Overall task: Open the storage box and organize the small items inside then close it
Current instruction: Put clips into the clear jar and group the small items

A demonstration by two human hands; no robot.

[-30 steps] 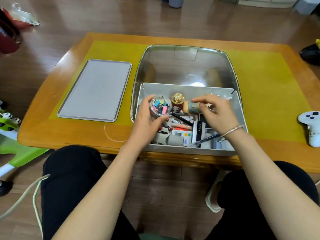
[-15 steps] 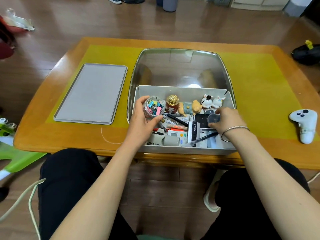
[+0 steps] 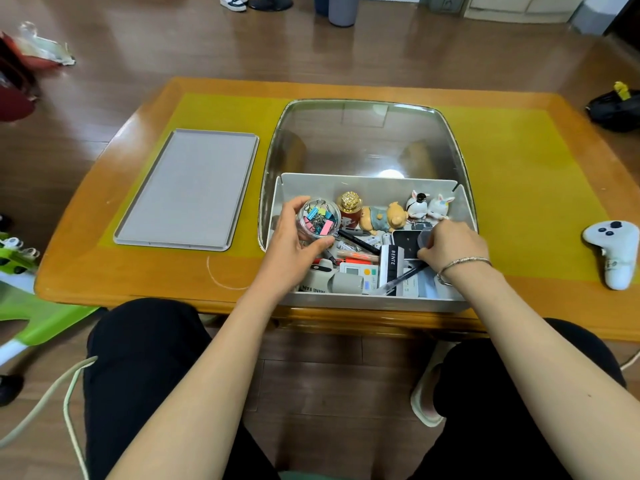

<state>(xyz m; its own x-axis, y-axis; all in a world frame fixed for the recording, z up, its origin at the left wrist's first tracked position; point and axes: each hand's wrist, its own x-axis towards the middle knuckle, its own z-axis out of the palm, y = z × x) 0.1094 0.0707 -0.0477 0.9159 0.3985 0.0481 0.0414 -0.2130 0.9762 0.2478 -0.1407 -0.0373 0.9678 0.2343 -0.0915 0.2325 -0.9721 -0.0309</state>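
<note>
The grey storage box point(image 3: 374, 187) stands open at the table's near edge, its clear lid point(image 3: 363, 140) leaning back behind it. My left hand point(image 3: 291, 244) grips a clear round jar of coloured binder clips point(image 3: 319, 220) at the box's left end. My right hand point(image 3: 450, 245) is low in the right part of the box, its fingers curled round a small round greyish object point(image 3: 424, 238). Along the back wall stand a gold-topped bottle point(image 3: 349, 206), a bear figurine point(image 3: 381, 218) and two rabbit figurines point(image 3: 429, 204). Pens, a black BENTE box point(image 3: 391, 268) and a mini fan point(image 3: 318, 282) fill the front.
A flat grey tray point(image 3: 190, 188) lies on the yellow mat point(image 3: 519, 174) left of the box. A white game controller point(image 3: 613, 251) rests near the table's right edge. My knees are under the near edge, and a green chair point(image 3: 31, 306) stands to the left.
My right hand left the bear figurine at the back, dropped to the box's right side and closed on the small round object. My left hand kept the clip jar nearly still.
</note>
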